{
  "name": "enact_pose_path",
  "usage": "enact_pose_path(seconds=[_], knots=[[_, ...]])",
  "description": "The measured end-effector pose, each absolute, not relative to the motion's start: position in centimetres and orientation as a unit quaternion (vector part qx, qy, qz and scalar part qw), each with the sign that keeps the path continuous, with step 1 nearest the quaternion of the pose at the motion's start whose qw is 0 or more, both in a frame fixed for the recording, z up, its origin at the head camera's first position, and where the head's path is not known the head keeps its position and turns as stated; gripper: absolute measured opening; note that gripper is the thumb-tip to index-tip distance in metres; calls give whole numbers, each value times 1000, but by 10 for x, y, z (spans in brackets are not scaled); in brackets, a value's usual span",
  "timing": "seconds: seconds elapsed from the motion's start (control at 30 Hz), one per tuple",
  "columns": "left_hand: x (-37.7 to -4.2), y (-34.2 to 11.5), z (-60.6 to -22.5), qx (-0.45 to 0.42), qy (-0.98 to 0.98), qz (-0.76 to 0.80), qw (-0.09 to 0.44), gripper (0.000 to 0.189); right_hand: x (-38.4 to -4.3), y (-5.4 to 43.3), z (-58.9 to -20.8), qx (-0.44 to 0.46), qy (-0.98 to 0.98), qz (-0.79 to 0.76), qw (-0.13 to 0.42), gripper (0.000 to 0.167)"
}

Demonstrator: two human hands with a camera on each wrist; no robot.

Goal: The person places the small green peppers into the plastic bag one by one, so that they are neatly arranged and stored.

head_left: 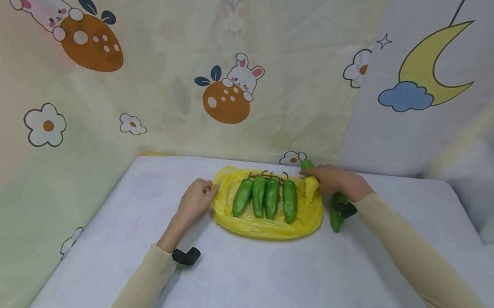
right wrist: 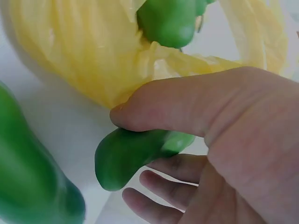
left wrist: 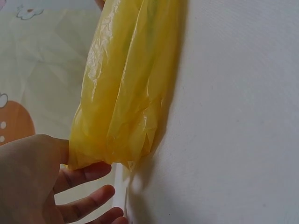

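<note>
A yellow plastic bag (head_left: 260, 230) lies on the white table, with several green peppers (head_left: 271, 199) side by side on it, stems toward the back. My left hand (head_left: 196, 200) pinches the bag's left edge; the left wrist view shows the thumb and index finger on the yellow plastic (left wrist: 117, 112), other fingers spread. At the bag's back right corner, my right hand (head_left: 338, 181) grips another green pepper (right wrist: 124, 161) between thumb and fingers. Its tip shows past the fingers in the head view. One more pepper (head_left: 335, 216) lies right of the bag, partly hidden beneath the right wrist.
The white table (head_left: 284, 291) extends in front of the bag and to both sides. A patterned cloth (head_left: 168, 74) with rabbits and flowers hangs right behind the table's back edge. Black straps (head_left: 186, 256) sit on the wrists.
</note>
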State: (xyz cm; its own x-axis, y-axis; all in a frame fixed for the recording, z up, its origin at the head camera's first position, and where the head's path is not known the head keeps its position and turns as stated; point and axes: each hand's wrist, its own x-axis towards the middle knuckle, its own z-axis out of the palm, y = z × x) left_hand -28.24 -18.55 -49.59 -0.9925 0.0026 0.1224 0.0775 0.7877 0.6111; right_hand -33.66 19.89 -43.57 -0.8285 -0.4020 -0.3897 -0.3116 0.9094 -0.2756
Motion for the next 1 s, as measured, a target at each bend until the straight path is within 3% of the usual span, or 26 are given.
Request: enact_pose_path(seconds=[1.0], knots=[[-281,-185,-494,-20,-943,-329,47,37,-302,212,-367,-221,947,-141,187,78]])
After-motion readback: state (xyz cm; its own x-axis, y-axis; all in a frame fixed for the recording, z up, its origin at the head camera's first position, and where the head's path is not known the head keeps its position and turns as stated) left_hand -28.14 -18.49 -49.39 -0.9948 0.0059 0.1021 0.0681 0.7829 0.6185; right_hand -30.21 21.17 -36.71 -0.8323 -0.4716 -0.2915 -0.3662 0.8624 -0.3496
